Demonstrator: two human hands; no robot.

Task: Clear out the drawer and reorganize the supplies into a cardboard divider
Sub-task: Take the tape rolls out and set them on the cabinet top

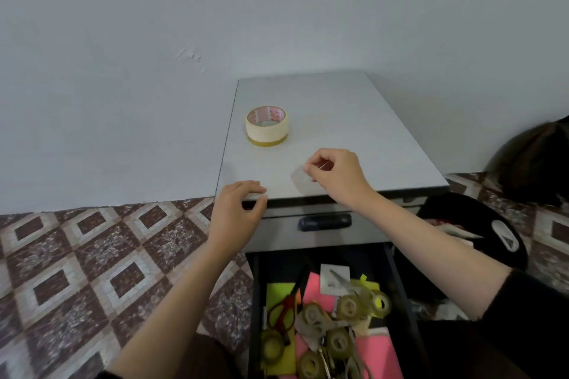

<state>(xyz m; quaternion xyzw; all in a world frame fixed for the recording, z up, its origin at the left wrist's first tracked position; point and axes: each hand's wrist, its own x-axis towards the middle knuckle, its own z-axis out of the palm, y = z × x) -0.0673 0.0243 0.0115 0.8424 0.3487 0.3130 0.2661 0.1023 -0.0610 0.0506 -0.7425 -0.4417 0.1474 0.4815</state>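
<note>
The clear piece is pinched at its upper corner between the thumb and forefinger of your right hand. It hangs just below those fingertips, touching or nearly touching the desk near its front edge. It looks like a thin, pale bit of plastic. Expect it to be very light, a little flexible and slick, so a fingertip pinch on an edge should suit it better than a full grasp. Whether it has a sticky side I cannot tell. Your left hand is to the left of the right one, fingers loosely curled and holding nothing, tips resting on the desk's front corner. Beyond both hands, toward the wall, a wide tape roll stands flat on the desk, well clear of the piece. Under your right wrist is a shut upper drawer with a dark handle. Nearer you, between your forearms, the open drawer is crowded. It holds red scissors, several small tape rolls, pink and yellow notes and a white card, all overlapping. The rolls lie on the papers, so lifting those first would probably save snagging. A black bag sits on the floor outside your right forearm. No cardboard divider is in view.
</note>
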